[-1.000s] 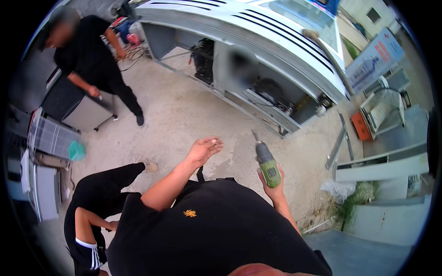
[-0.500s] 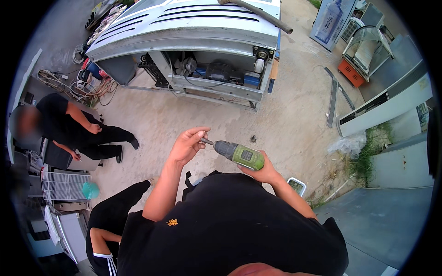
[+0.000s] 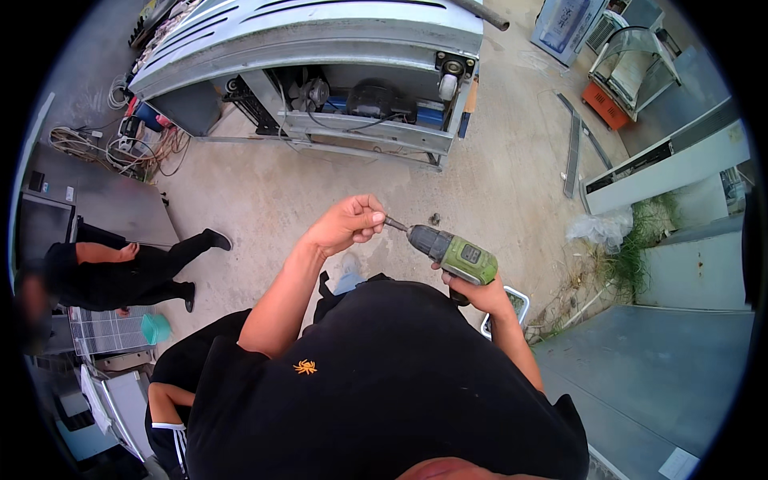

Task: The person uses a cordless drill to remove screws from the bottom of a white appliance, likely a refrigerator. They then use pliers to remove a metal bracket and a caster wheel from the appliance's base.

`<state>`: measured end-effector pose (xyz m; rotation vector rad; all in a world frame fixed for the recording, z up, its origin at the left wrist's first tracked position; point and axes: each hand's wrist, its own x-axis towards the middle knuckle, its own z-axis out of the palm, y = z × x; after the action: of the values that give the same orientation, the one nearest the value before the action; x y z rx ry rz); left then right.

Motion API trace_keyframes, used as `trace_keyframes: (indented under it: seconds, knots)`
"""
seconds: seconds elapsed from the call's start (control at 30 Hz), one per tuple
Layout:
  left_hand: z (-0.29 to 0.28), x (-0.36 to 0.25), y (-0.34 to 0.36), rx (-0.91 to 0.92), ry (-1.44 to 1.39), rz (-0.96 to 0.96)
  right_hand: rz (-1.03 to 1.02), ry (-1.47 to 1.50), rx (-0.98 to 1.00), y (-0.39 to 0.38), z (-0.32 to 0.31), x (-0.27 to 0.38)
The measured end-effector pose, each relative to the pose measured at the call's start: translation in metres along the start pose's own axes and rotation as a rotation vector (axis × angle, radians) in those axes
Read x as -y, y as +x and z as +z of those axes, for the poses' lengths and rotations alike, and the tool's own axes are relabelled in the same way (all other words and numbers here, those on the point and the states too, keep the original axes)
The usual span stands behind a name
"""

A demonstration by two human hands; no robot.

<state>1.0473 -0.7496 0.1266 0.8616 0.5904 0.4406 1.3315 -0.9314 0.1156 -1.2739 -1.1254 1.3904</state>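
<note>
A green and black cordless drill is gripped in my right hand, its chuck angled up and left. My left hand is closed with thumb and fingers on a slim dark metal bit just in front of the chuck; whether the bit sits inside the chuck is hard to tell. Both hands are in front of my black shirt, over the concrete floor.
An open metal appliance cabinet stands ahead. Two people are at the left, near cables and a teal bucket. Metal strips, crumpled plastic and panels are at the right.
The view has swung right and down. My left hand came to the drill and took hold of the bit; since then it has drawn slightly outward from the chuck.
</note>
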Motion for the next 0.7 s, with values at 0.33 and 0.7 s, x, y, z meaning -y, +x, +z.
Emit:
trace_keyframes:
  seconds: [0.33, 0.7]
  knots:
    - [-0.059, -0.049, 0.032, 0.166, 0.263, -0.169, 0.095, -0.142, -0.132, 0.022, 0.053, 0.032]
    - [-0.009, -0.111, 0.204, 0.213, -0.415, -0.109, -0.225, -0.173, -0.912, 0.155, 0.13, 0.039]
